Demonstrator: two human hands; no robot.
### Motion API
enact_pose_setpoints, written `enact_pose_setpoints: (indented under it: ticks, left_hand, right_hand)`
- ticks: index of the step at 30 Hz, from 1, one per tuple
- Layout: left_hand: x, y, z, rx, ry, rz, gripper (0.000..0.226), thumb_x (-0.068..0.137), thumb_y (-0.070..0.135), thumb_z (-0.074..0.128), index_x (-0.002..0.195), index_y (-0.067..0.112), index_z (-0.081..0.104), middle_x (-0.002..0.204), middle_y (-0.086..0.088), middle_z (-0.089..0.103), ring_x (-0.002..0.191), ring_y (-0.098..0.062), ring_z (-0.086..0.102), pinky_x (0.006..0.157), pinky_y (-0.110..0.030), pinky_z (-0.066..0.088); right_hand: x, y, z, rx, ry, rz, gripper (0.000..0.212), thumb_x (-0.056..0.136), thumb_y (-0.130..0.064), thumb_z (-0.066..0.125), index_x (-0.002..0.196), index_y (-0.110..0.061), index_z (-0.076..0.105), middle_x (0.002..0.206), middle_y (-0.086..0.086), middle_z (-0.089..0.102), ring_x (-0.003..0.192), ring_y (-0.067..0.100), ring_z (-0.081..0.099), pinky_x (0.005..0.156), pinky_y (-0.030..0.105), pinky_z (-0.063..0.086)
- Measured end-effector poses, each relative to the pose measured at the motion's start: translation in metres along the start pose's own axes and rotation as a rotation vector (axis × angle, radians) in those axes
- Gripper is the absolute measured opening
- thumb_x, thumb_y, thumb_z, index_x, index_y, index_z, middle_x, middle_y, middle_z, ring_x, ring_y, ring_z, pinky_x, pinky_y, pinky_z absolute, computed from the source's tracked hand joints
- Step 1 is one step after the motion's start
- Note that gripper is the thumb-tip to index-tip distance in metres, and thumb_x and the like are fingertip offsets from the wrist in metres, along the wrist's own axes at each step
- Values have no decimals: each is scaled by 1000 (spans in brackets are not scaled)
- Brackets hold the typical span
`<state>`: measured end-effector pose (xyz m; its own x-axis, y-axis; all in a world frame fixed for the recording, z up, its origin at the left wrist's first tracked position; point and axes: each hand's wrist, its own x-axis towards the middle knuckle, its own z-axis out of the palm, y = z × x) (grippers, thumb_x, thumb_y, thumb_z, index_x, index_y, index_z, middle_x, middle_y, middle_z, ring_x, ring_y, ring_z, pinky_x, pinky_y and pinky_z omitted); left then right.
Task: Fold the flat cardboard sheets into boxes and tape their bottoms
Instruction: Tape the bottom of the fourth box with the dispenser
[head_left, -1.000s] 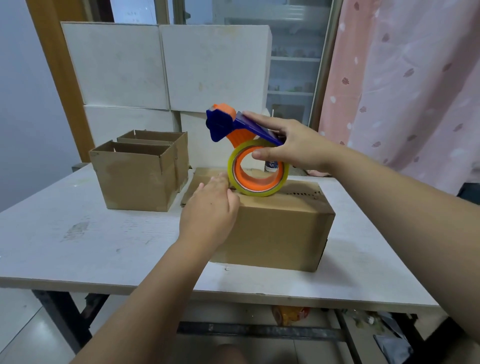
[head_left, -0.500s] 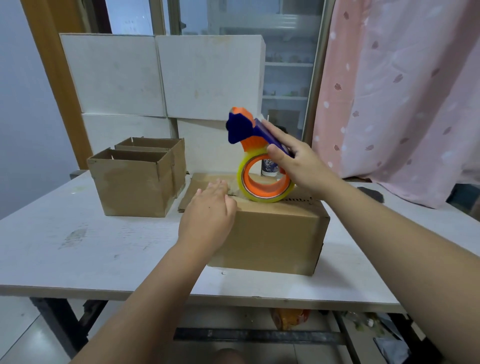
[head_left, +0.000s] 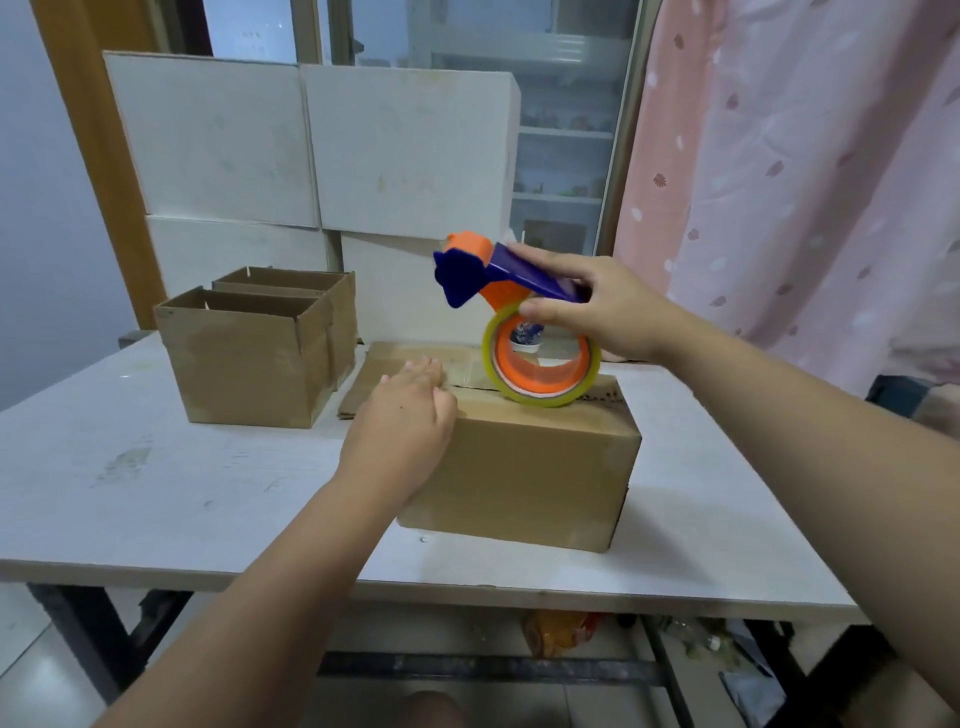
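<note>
My right hand (head_left: 597, 306) was clamped round the blue-and-orange tape dispenser (head_left: 498, 275), thumb below the handle and fingers along its top. The yellowish roll (head_left: 540, 397) rested on the upturned bottom of the box (head_left: 530, 467), right on the seam between the flaps. My left hand (head_left: 405, 415) lay flat with straight fingers on the near left part of that face, pressing down where a glossy strip of tape (head_left: 467, 371) began.

The box sat near the middle of the desk (head_left: 156, 493), with a flat sheet (head_left: 358, 387) showing at its left. Two open boxes (head_left: 244, 374) stood to the left, one behind the other and apart from it. White cartons (head_left: 311, 145) were stacked behind, and a pink curtain (head_left: 805, 182) hung at the right.

I judged the seam roughly half taped, with the right stretch bare. If I let the roll wander off the seam, the tape would catch one flap only and the bottom would gape. If my left hand eased off, the pull could drag the box along the desk or peel up the tape's start. Too much weight on the roll could sag the unsupported flaps and wrinkle the strip.
</note>
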<state>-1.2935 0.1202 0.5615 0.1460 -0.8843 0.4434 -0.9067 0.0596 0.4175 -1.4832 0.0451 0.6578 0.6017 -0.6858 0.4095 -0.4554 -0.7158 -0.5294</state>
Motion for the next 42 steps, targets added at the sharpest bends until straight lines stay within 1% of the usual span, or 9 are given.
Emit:
enact_pose_setpoints:
  ticks: [5, 10, 14, 23, 25, 27, 31, 34, 42]
  left_hand:
    - [-2, 6, -1, -49, 9, -9, 21, 92, 9, 32, 100, 9, 51, 112, -12, 57, 118, -27, 47, 99, -38, 32]
    - [-4, 6, 2, -55, 25, -6, 37, 93, 9, 32, 123, 4, 53, 133, -13, 53, 129, -24, 40, 105, -37, 27]
    - [-5, 7, 2, -69, 60, 4, 34, 92, 8, 34, 117, 6, 56, 122, -12, 58, 117, -25, 47, 102, -38, 29]
    - [-5, 9, -2, -25, 37, 15, 12, 91, 9, 31, 89, 15, 41, 82, -1, 40, 80, -25, 42, 87, -41, 36]
    - [-6, 13, -2, -14, 24, 4, 16, 92, 9, 32, 93, 12, 48, 87, -8, 48, 88, -29, 48, 88, -41, 36]
    - [-6, 15, -2, 0, 5, -9, 25, 92, 9, 32, 104, 6, 54, 106, -18, 57, 106, -33, 51, 92, -42, 36]
    - [-6, 14, 1, -18, 7, -14, 32, 92, 10, 31, 111, 2, 55, 114, -19, 58, 118, -32, 48, 96, -43, 34]
    - [-6, 13, 3, -9, 4, -20, 39, 93, 11, 30, 122, -3, 51, 128, -22, 53, 123, -31, 44, 100, -44, 32]
    - [-6, 11, 5, -2, 36, 5, 44, 94, 11, 31, 133, 7, 50, 143, -12, 45, 137, -22, 34, 109, -35, 25]
  right_hand:
    - [-11, 3, -21, -26, -54, 47, 45, 77, -62, 62, 111, -78, 37, 96, -49, 54, 93, -16, 56, 65, 1, 42]
    - [-31, 13, -4, 110, 117, 75, 48, 83, -58, 61, 121, -71, 34, 99, -48, 55, 89, -18, 56, 68, 2, 42]
    - [-45, 23, 2, 264, 251, 78, 56, 75, -53, 62, 123, -64, 35, 104, -33, 60, 79, -11, 60, 61, 5, 44]
    - [-40, 13, -41, -33, -12, 91, 53, 75, -59, 66, 121, -69, 41, 104, -24, 66, 88, 9, 64, 68, 14, 51]
    - [-44, 16, -45, -78, -24, 104, 52, 70, -69, 63, 116, -76, 39, 108, -20, 65, 91, 12, 63, 70, 23, 54]
    - [-49, 18, -41, -87, 33, 108, 52, 70, -75, 60, 116, -78, 35, 106, -29, 60, 91, 1, 60, 65, 15, 51]
    - [-66, 33, -24, 156, 236, 111, 54, 76, -64, 64, 122, -70, 36, 108, -13, 63, 75, 2, 62, 61, 12, 51]
    - [-75, 37, -18, 276, 308, 104, 59, 73, -52, 65, 124, -63, 37, 101, -32, 63, 76, -2, 62, 61, 10, 48]
    - [-71, 25, -37, 164, 196, 99, 53, 67, -52, 70, 111, -73, 47, 97, -39, 61, 93, -3, 60, 72, 8, 49]
